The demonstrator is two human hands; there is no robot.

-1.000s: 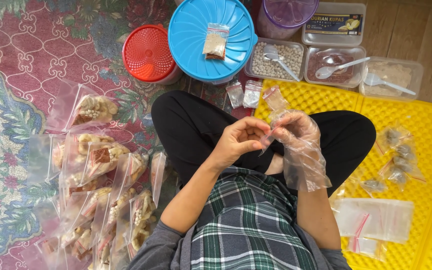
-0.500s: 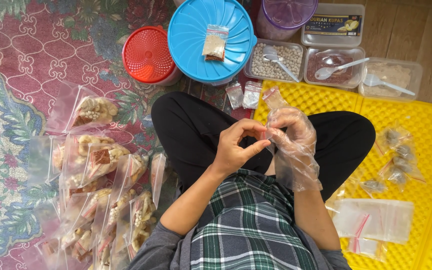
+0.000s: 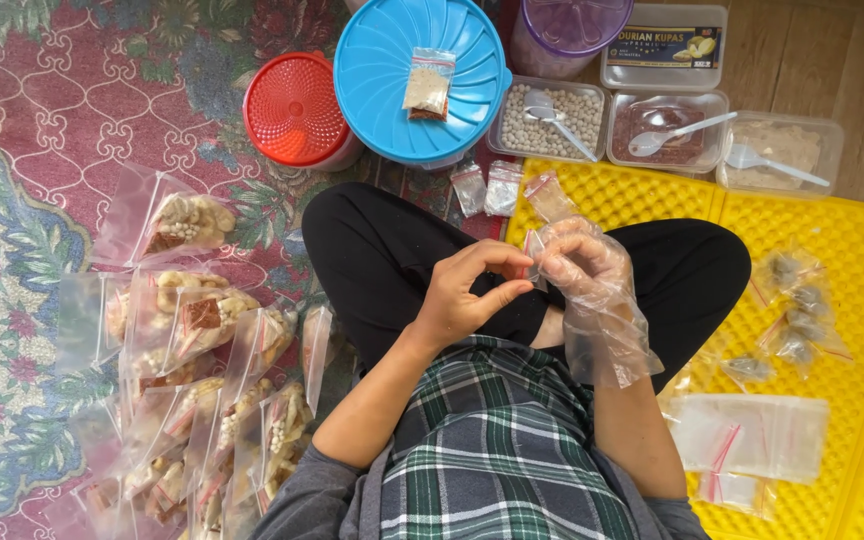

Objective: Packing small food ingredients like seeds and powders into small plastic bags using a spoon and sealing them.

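Observation:
I sit cross-legged and hold both hands together over my lap. My bare left hand point(image 3: 467, 292) pinches the edge of a small clear zip bag point(image 3: 533, 247) between thumb and forefinger. My right hand point(image 3: 580, 268), inside a loose clear plastic glove, grips the same bag from the other side. Another small filled bag point(image 3: 550, 196) lies on the yellow mat just beyond my hands.
A heap of filled snack bags point(image 3: 202, 330) lies on the carpet at left. Ahead stand a red lid point(image 3: 295, 108), a blue lid point(image 3: 422, 75) with a sachet, and trays point(image 3: 552, 118) with spoons. Empty zip bags point(image 3: 752, 435) lie on the yellow mat point(image 3: 852, 300) at right.
My hands have stayed together over my lap. The fingers of the left hand have shifted along the bag's edge.

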